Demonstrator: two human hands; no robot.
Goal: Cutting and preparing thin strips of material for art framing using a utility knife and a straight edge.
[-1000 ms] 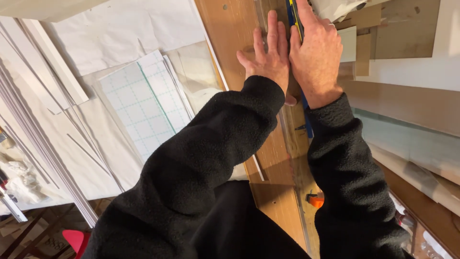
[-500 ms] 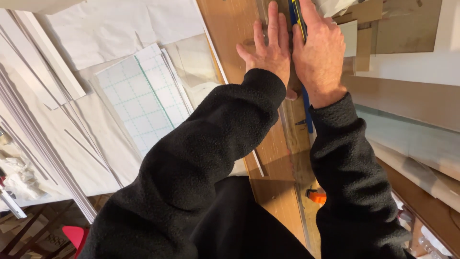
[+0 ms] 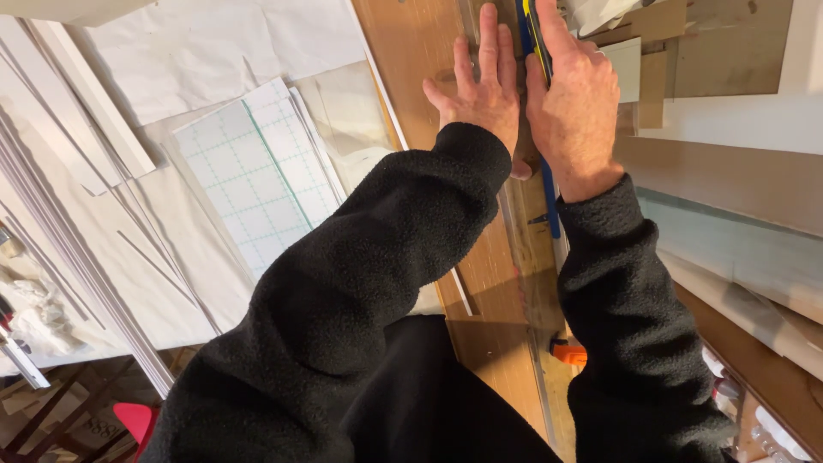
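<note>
While the left hand [image 3: 482, 94] presses flat, fingers spread, on the board [image 3: 411, 51], the right hand [image 3: 573, 103] grips a knife [image 3: 549, 201]. Grid mat [image 3: 249, 171] lies toward the bench's left edge.

Two hands are counted at twelve o'clock: the left hand [image 3: 480, 90] and the right hand [image 3: 574, 107]. One blue-and-yellow knife [image 3: 540, 129] is seen between them. One gridded sheet [image 3: 253, 176] is counted at ten o'clock. One red object [image 3: 133, 420] is seen at seven o'clock, and one orange object [image 3: 567, 350] at five o'clock.
</note>
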